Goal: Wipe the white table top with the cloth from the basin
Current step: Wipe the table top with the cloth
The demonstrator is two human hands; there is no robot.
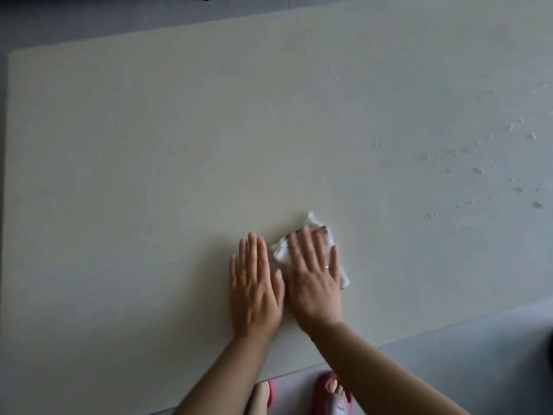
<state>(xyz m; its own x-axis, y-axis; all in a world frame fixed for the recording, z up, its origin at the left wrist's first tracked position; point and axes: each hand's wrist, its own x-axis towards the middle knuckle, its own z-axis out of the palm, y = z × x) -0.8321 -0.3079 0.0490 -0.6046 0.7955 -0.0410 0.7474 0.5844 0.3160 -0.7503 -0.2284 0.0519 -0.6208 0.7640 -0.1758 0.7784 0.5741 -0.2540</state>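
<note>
The white table top (149,163) fills most of the view. A small white cloth (280,252) with a dark patterned edge lies on it near the front edge. My right hand (314,280) presses flat on the cloth with fingers spread, covering most of it. My left hand (254,286) rests flat on the bare table just left of the cloth, fingers together, thumb touching the right hand. The basin is not in view.
Water drops (478,170) and wet smears lie scattered over the right part of the table. The grey floor (478,354) shows beyond the front and far edges. My feet in pink slippers (326,393) stand below the front edge.
</note>
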